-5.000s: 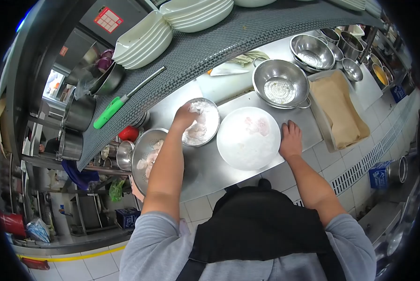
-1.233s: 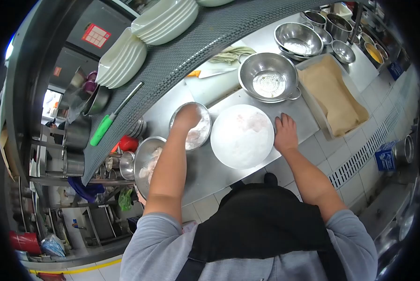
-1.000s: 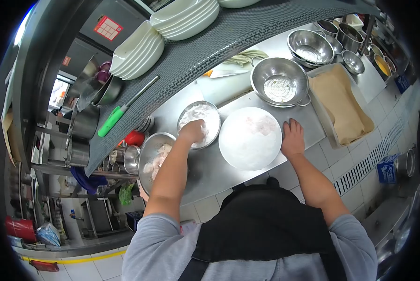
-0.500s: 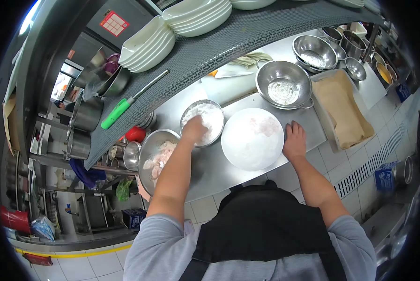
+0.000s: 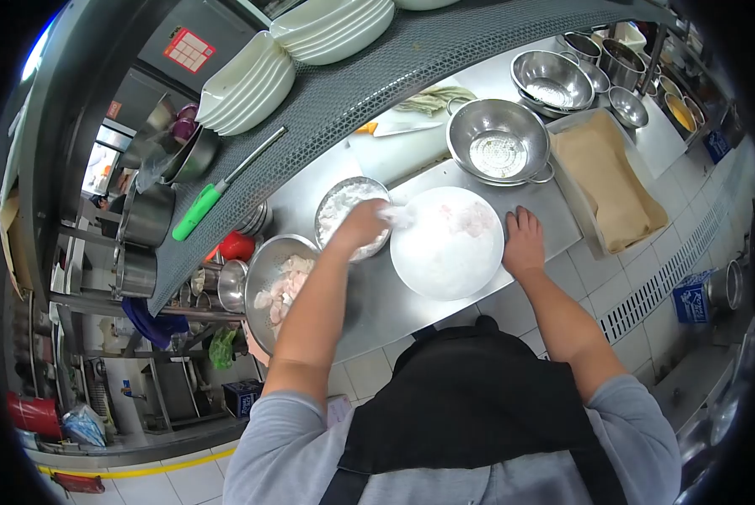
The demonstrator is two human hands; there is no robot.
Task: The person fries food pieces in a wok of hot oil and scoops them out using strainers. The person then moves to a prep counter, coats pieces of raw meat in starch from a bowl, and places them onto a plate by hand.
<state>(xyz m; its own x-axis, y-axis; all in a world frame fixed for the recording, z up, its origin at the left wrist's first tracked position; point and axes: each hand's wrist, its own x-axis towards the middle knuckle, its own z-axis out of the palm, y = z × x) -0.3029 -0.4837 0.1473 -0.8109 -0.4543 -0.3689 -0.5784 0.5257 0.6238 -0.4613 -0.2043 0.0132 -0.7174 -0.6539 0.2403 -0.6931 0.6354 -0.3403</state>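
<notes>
My left hand (image 5: 365, 225) is over the right side of a steel bowl of white powder (image 5: 341, 204), its fingers closed on a whitish, powder-coated piece (image 5: 397, 216) that is blurred at the white plate's left edge. Several pale, powdered pieces (image 5: 470, 219) lie on the upper part of the round white plate (image 5: 440, 265). At the plate's right edge my right hand (image 5: 525, 241) rests with its fingers spread, holding nothing. Pale raw pieces (image 5: 290, 282) fill part of a perforated steel bowl (image 5: 264, 268), partly behind my left forearm.
A steel colander (image 5: 499, 143) stands behind the plate, beside a tray lined with brown paper (image 5: 605, 181). A knife (image 5: 407, 128) lies on a white board. Above the counter, a shelf (image 5: 344, 97) holds stacked white dishes (image 5: 247, 88) and a green-handled tool (image 5: 198, 214).
My left hand has come up from the powder and moved right toward the plate, with a coated piece in its fingers. My right hand stays at the plate's edge. The view has shifted slightly.
</notes>
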